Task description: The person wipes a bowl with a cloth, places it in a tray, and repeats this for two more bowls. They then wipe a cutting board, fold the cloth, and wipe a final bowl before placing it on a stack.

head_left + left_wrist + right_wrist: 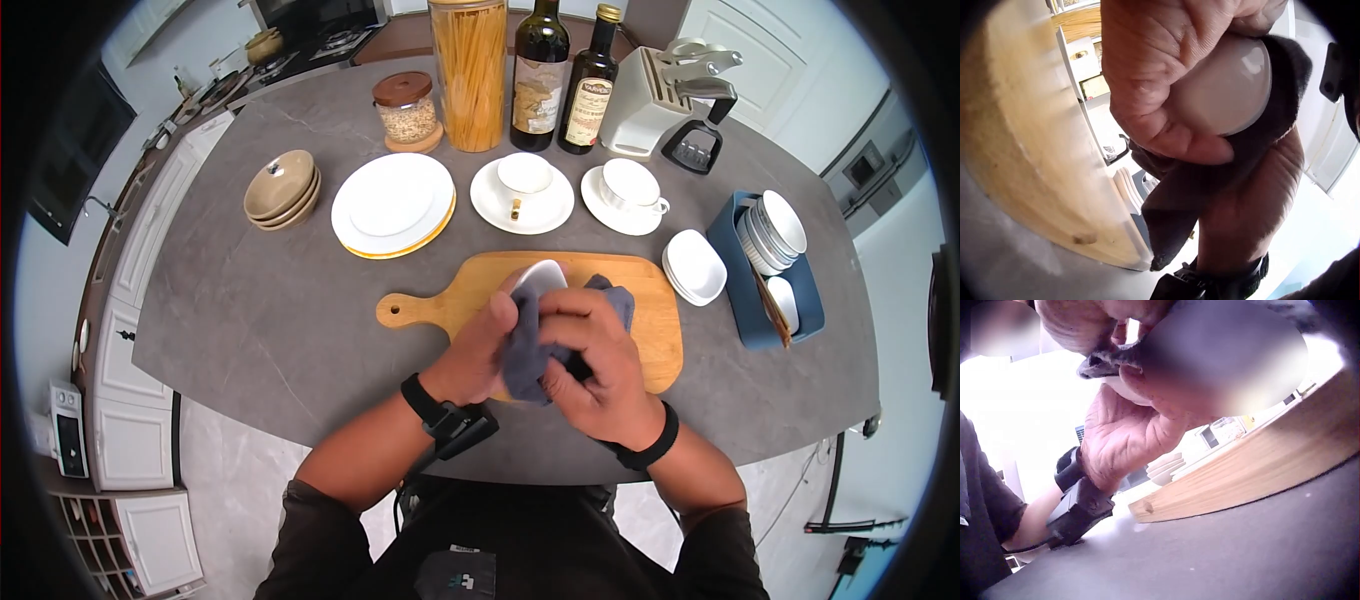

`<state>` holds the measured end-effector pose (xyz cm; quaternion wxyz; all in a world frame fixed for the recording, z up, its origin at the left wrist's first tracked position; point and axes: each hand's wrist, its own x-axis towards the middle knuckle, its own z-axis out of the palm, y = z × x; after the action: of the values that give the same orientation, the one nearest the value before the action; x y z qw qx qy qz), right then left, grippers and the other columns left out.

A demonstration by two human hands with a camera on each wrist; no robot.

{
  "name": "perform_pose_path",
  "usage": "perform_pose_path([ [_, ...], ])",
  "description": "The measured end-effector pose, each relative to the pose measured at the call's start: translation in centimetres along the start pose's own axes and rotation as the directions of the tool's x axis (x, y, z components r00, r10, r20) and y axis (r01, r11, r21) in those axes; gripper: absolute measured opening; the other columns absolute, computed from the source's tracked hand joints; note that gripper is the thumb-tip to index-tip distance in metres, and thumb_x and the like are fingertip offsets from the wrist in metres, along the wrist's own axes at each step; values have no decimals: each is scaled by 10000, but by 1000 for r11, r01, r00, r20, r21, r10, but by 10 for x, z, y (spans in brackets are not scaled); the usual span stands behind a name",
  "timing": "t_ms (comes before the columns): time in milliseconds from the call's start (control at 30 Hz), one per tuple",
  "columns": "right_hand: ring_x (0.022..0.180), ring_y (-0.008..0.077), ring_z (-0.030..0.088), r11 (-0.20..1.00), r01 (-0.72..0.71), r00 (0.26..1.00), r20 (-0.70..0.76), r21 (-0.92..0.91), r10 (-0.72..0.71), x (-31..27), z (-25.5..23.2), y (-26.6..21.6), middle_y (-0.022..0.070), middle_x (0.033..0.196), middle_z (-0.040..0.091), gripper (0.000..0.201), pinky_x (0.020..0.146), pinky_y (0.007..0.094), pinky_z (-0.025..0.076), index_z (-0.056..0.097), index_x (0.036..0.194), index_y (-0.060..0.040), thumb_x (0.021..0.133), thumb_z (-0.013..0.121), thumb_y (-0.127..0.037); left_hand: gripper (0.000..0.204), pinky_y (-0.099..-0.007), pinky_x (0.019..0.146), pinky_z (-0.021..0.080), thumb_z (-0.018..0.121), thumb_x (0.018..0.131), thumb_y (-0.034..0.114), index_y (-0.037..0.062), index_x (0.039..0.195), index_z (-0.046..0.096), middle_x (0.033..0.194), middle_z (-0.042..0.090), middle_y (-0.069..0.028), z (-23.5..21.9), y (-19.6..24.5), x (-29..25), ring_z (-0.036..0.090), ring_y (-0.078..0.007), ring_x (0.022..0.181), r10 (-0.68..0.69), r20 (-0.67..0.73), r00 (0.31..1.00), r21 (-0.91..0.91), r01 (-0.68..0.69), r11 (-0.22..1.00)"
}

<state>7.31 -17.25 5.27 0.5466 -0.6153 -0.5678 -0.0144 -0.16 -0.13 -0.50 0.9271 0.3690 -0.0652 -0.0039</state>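
My left hand holds a small white bowl above the wooden cutting board. In the left wrist view, its fingers curl round the smooth, pale outside of the bowl. A dark grey cloth is gripped in my right hand and pressed against the bowl. One fold of the cloth hangs down beneath the bowl in the left wrist view. Much of the bowl is hidden behind fingers and cloth. The right wrist view is partly blurred near the hands.
Stacked white bowls sit right of the board, beside a blue bin of dishes. Behind are two cups on saucers, white plates and brown bowls. A pasta jar, bottles and a knife block line the back.
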Motion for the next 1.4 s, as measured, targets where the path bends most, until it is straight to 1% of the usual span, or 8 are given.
perform_pose_path([
  [267,1206,378,646,961,158,955,284,-226,-90,2,-10,12,123,1269,628,480,1023,485,536,686,1175,-86,711,750,19,898,-396,1165,522,671,1054,597,64,1701,349,1465,622,-93,2,15,2,627,-211,1348,-13,-180,984,91,30,995],
  [600,1169,425,657,949,126,969,239,-290,-56,-1,-10,14,150,1263,660,566,1051,516,520,651,1253,-71,717,832,-53,966,-379,1154,529,556,1044,754,63,1690,361,1453,625,-103,4,8,2,633,-198,1324,-10,-169,986,57,20,998],
  [767,1088,199,717,933,-285,958,22,218,287,-21,-19,16,109,1205,717,457,979,361,564,585,1335,-43,939,812,-44,829,-453,1202,486,405,1117,720,36,1576,495,1470,643,-113,-9,18,4,630,-240,1372,-85,-32,996,-201,77,977],
  [1000,1018,82,694,676,-333,812,-164,658,560,-8,-34,27,53,1176,729,419,926,259,573,551,1382,11,1041,770,-99,486,-419,1204,475,538,1181,354,-11,1499,580,1453,679,-116,-5,15,4,640,-214,1359,54,-55,997,-131,-61,990],
  [1133,986,70,696,812,-322,752,-390,488,532,0,-25,38,36,1188,736,244,882,243,571,635,1260,-9,1071,740,-123,400,-392,1148,508,606,1159,294,-13,1411,656,1372,724,-96,-3,17,3,677,-188,1278,62,-74,995,-64,-67,996],
  [1200,1064,129,714,838,-397,770,-362,374,526,-5,-29,36,85,1237,745,203,935,283,570,690,1244,-15,1056,727,-83,333,-323,1026,536,642,1146,263,-11,1322,710,1249,749,-43,-4,9,2,682,-119,1133,122,-129,984,164,-100,981],
  [1267,1189,242,714,976,-216,935,-288,-5,205,-3,-28,32,164,1323,737,302,1028,349,550,719,1294,-15,992,724,-19,304,-295,972,531,640,1147,241,-12,1292,725,1200,744,-23,-8,4,1,661,-91,1077,127,-141,982,267,-86,960],
  [1400,1407,378,612,916,24,1000,-1,-400,-27,4,-23,12,154,1426,702,598,1217,545,452,736,1335,-27,741,764,38,276,-244,874,505,619,1156,193,-4,1314,729,1129,714,18,-4,-6,2,594,-43,979,179,-140,974,309,-129,942],
])
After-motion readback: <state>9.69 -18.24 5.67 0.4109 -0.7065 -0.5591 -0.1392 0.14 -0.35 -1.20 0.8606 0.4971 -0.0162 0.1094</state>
